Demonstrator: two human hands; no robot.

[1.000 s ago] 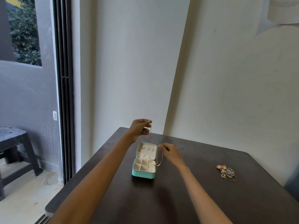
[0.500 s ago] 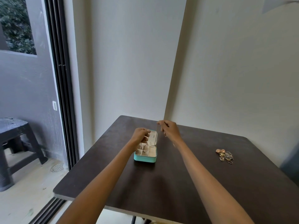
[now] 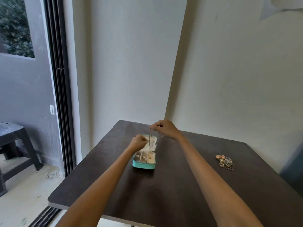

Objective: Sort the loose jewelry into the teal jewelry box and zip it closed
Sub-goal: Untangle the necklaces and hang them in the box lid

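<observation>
The teal jewelry box (image 3: 144,166) lies open on the dark table (image 3: 172,190), its cream lid raised toward the wall and a few small gold pieces in its compartments. A thin gold chain (image 3: 150,138) hangs in front of the lid. My right hand (image 3: 164,129) pinches the chain's top above the lid. My left hand (image 3: 138,142) has its fingers curled at the lid's left side and pinches the chain lower down. A pile of loose jewelry (image 3: 225,161) lies on the table to the right.
The table stands in a corner of two pale walls. A sliding door frame (image 3: 60,95) runs down the left, with a dark stool (image 3: 14,145) and a floor drain (image 3: 53,174) outside. The table's front edge is near me.
My right hand has lifted the chain above the lid, and my left hand has risen from the compartments to the chain. The camera has tilted slightly.
</observation>
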